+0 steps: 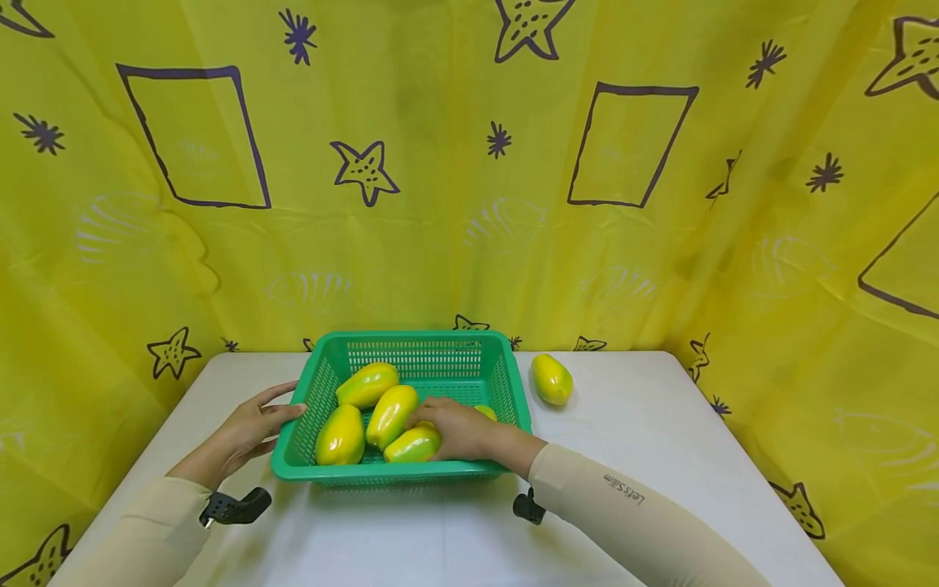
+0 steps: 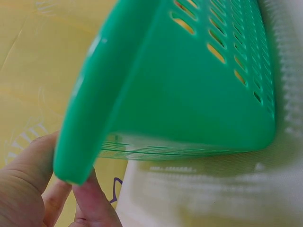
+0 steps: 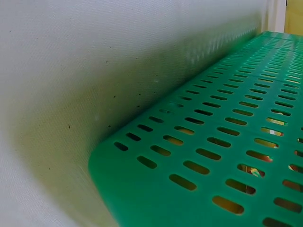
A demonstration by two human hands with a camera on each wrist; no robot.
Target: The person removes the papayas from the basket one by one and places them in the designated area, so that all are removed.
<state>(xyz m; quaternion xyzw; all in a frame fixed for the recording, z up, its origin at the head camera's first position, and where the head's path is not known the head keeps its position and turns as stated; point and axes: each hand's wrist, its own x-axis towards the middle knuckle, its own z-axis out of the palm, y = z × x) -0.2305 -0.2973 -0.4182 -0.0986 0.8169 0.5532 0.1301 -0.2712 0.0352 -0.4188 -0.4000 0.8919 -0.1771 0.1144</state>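
Observation:
A green plastic basket (image 1: 402,471) sits on the table with several yellow-green papayas inside. At its left rim, my left hand (image 1: 253,428) grips the edge; the left wrist view shows the basket's rim (image 2: 90,109) between the thumb and fingers (image 2: 94,201). My right hand (image 1: 462,430) reaches over the front rim, its fingers curled over a greener papaya (image 1: 411,445). Beside that lie one papaya in the middle (image 1: 392,416), one at the left (image 1: 341,436) and one behind (image 1: 368,386). Another papaya (image 1: 486,412) is mostly hidden behind the right hand.
A single papaya (image 1: 552,379) lies on the white table (image 1: 660,440) to the right of the basket. Yellow patterned curtains (image 1: 440,244) enclose the table's back and sides. In the right wrist view, the basket's slotted wall (image 3: 199,142) fills much of the frame and the hand is hidden.

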